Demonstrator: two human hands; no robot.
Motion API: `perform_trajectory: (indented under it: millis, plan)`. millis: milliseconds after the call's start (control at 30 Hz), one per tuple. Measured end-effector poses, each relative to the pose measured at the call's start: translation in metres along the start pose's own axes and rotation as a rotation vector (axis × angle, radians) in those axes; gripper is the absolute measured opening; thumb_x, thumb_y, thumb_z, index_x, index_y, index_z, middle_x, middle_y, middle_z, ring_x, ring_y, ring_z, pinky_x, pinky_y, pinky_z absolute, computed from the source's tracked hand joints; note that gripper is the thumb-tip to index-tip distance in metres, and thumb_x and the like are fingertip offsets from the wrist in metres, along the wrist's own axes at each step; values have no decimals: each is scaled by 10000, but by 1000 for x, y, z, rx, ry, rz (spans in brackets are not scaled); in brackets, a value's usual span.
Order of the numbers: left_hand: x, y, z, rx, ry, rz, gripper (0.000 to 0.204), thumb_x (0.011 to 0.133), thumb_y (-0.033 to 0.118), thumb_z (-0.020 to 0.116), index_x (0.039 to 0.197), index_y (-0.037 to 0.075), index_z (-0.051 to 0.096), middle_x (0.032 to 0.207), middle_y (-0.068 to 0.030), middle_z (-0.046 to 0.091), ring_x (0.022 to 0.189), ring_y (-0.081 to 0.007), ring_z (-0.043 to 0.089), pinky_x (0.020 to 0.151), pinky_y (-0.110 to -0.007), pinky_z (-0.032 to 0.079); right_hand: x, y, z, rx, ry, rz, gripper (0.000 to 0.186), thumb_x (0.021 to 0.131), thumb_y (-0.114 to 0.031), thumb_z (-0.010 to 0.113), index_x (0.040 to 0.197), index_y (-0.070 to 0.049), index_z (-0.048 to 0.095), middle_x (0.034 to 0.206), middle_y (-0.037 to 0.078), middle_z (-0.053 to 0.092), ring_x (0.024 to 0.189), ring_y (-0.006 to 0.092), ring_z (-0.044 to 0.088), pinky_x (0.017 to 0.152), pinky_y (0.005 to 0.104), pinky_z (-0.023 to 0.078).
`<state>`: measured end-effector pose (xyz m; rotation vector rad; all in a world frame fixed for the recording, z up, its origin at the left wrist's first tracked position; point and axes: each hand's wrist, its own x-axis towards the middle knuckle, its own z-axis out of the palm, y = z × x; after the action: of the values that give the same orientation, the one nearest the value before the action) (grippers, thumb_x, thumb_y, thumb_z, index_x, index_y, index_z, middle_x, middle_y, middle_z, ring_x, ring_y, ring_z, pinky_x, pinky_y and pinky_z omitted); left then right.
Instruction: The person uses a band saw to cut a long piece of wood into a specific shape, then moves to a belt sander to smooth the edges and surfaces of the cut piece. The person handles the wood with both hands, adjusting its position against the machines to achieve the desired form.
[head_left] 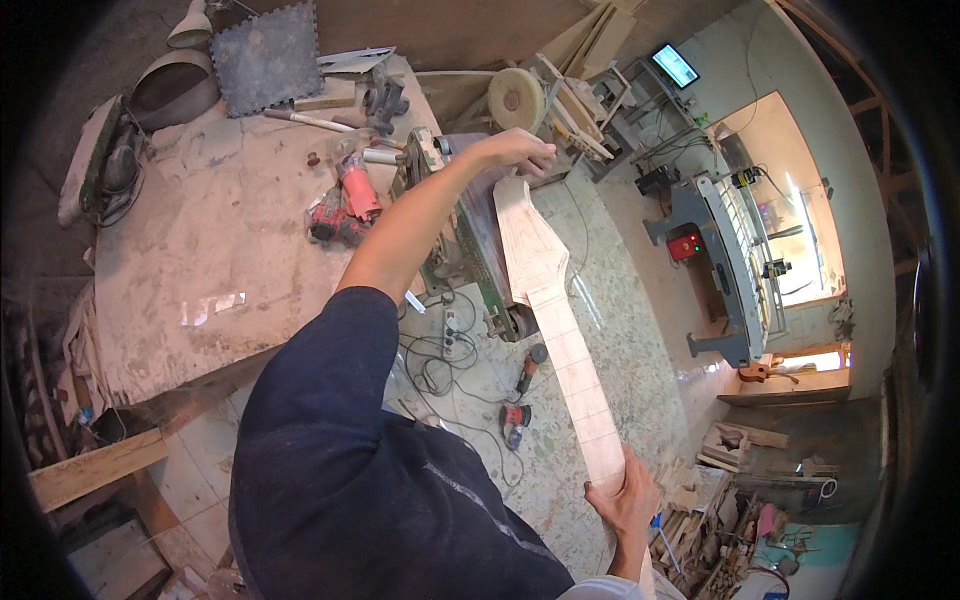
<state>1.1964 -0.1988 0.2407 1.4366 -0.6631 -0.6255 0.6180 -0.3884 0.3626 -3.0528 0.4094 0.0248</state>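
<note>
A pale wooden guitar neck [575, 370] slants across the middle, its headstock [530, 245] at the far end and thin cross lines along the fretboard. My right hand [625, 500] is wrapped round the near part of the neck, thumb on its left edge. Past the headstock's tip is my left hand [518, 150], its fingers loosely bent and nothing visible in them. Whether it touches the tip is unclear. Under my left forearm and beside the headstock stands a green belt sander [480, 225] with a grey belt, partly covered by the arm and neck.
On the dusty workbench [190, 260] at left lie a red power tool [358, 188] and a red-black drill [332, 220]. Cables, an angle grinder [530, 368] and a red sander [514, 422] are on the floor. A machine frame [710, 270] and wood scraps [700, 510] stand right.
</note>
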Motion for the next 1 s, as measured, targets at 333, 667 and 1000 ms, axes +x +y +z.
perform_trajectory:
  millis: [333,667,1000]
  plan:
    - [40,-7,14,676,105,125,629,966,574,596,1291,48,708,1253,-193,716,1159,-354,672,1019,-409,500,9,-28,-17,-394,57,-80,903,662,-256,833,1471,-29,504,967,134,590,797,330,652,633,417,554]
    - [38,-26,15,887,153,154,572,1034,546,484,1346,104,670,1312,-194,677,1225,-435,608,1079,-487,460,10,-59,-7,-433,10,-34,958,680,-209,876,1521,-28,456,943,108,565,803,303,615,638,415,527]
    - [39,-28,12,733,104,190,566,1063,552,400,1370,148,650,1340,-192,663,1260,-425,590,1080,-487,456,7,-61,-3,-468,-4,-19,978,687,-220,871,1540,-24,436,916,103,557,816,302,601,653,412,522]
